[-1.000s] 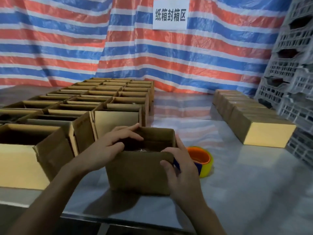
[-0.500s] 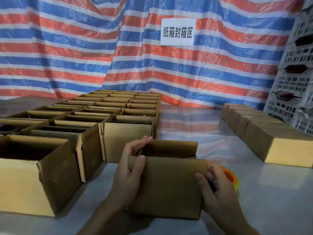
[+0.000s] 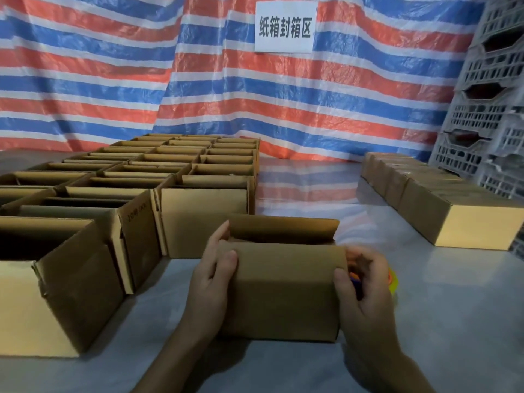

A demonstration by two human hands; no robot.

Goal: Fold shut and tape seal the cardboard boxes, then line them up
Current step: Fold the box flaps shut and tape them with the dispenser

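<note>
The box stands on the table close to the near edge, between both hands, its top not yet shut and its far flap upright. It is thin corrugated card, so probably light and stiff along the creases but easy to dent on the faces; it should be held at the end walls and corners. The left hand grips the left end, thumb on the front face and fingers wrapped round the side. The right hand holds the right end the same way, though its fingers are blurred. The tape lies just behind the right hand, partly hidden. Open boxes crowd close on the left; sealed boxes line the right, well apart. Bare table between them gives room to slide right. Crates stack at far right.
</note>
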